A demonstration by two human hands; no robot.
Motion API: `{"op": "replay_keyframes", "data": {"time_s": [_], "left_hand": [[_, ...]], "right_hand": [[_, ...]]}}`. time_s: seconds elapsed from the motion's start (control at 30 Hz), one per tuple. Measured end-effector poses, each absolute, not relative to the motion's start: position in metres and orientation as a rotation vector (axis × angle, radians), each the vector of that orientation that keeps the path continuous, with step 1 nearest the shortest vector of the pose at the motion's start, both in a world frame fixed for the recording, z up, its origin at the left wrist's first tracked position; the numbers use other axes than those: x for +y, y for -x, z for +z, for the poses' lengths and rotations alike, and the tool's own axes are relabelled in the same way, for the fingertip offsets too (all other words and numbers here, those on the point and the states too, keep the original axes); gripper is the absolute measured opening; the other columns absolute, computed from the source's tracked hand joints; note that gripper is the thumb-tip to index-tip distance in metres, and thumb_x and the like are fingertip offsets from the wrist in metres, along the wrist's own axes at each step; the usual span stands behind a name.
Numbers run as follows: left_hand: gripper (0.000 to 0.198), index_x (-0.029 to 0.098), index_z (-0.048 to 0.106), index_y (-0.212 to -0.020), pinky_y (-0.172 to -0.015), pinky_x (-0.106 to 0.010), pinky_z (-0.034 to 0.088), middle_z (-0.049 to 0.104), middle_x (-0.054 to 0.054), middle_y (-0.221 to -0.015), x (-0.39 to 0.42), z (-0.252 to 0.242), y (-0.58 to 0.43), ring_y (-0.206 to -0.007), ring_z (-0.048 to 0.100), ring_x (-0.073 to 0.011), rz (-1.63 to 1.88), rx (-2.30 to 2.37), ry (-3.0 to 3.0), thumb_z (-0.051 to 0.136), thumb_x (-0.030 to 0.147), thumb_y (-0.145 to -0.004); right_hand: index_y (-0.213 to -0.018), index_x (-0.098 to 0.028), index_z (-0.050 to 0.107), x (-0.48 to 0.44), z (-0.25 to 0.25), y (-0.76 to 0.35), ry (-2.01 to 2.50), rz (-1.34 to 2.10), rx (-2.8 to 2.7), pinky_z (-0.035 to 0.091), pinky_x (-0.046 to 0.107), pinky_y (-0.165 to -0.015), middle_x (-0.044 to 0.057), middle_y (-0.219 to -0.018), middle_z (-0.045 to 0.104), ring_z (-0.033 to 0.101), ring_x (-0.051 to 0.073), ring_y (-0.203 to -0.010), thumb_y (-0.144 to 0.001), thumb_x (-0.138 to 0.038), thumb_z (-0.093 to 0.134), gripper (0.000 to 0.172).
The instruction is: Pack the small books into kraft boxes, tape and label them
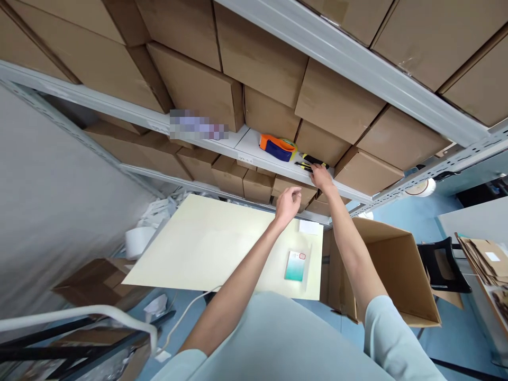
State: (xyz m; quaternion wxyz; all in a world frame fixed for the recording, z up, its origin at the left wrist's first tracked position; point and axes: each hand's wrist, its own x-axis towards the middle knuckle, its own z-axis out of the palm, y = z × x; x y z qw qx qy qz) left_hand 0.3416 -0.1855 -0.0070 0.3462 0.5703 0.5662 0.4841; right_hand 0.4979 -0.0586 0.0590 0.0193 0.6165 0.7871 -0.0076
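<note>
On the white shelf board, my right hand [320,177] has its fingers pinched at the end of a black and yellow utility knife [303,166]. A second black and yellow tool [314,160] lies just behind it, partly covered by the fingers. To the left of these stands an orange and blue tape dispenser [278,147] with a yellow-green roll behind it. Lower down, my left hand [289,203] hangs in the air in front of the shelf, fingers curled in and nothing visible in them. A white and teal box [295,266] rests on the pale tabletop [214,243].
Cardboard boxes [262,58] fill the shelves, with a metal beam [357,63] overhead. An open carton [392,264] stands right of the table, near a black chair [444,264]. A white roll [138,242] is at the table's left, and a cable [186,312] hangs below.
</note>
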Motion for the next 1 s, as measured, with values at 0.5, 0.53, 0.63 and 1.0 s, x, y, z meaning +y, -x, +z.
{"op": "replay_keyframes", "data": {"time_s": [0.5, 0.53, 0.63, 1.0], "left_hand": [[0.023, 0.021, 0.079, -0.113, -0.103, -0.031, 0.060, 0.084, -0.006, -0.116, -0.291, -0.162, -0.319, -0.107, 0.080, -0.0199, 0.727, 1.566, -1.236, 0.062, 0.014, -0.100], [0.024, 0.021, 0.079, -0.114, -0.103, -0.031, 0.060, 0.085, -0.006, -0.116, -0.304, -0.180, -0.320, -0.107, 0.080, -0.0199, 0.643, 1.585, -1.223, 0.061, 0.013, -0.099], [0.027, 0.021, 0.079, -0.115, -0.102, -0.032, 0.060, 0.084, -0.007, -0.115, -0.336, -0.226, -0.324, -0.106, 0.079, -0.0213, 0.426, 1.612, -1.256, 0.060, 0.011, -0.098], [0.020, 0.022, 0.074, -0.104, -0.104, -0.042, 0.053, 0.076, -0.013, -0.119, -0.303, -0.274, -0.347, -0.112, 0.070, -0.0291, 0.133, 1.606, -1.627, 0.056, 0.028, -0.108]], "right_hand": [[-0.133, -0.017, 0.066, -0.277, -0.095, -0.548, -2.514, -0.761, 2.401, 0.059, 0.044, -0.096, 0.014, -0.126, 0.074, 0.072, 0.030, -0.103, -0.089, -0.033, 0.062, 0.046], [-0.132, -0.018, 0.065, -0.302, -0.117, -0.547, -2.545, -0.868, 2.280, 0.059, 0.044, -0.095, 0.014, -0.124, 0.076, 0.073, 0.030, -0.103, -0.089, -0.033, 0.062, 0.046], [-0.136, -0.018, 0.062, -0.363, -0.171, -0.540, -2.565, -1.087, 1.959, 0.059, 0.044, -0.092, 0.014, -0.120, 0.078, 0.076, 0.032, -0.102, -0.088, -0.032, 0.060, 0.050], [-0.160, -0.018, 0.051, -0.392, -0.234, -0.513, -2.433, -1.094, 1.881, 0.059, 0.050, -0.107, 0.018, -0.147, 0.072, 0.073, 0.035, -0.126, -0.105, -0.037, 0.053, 0.058]]}}
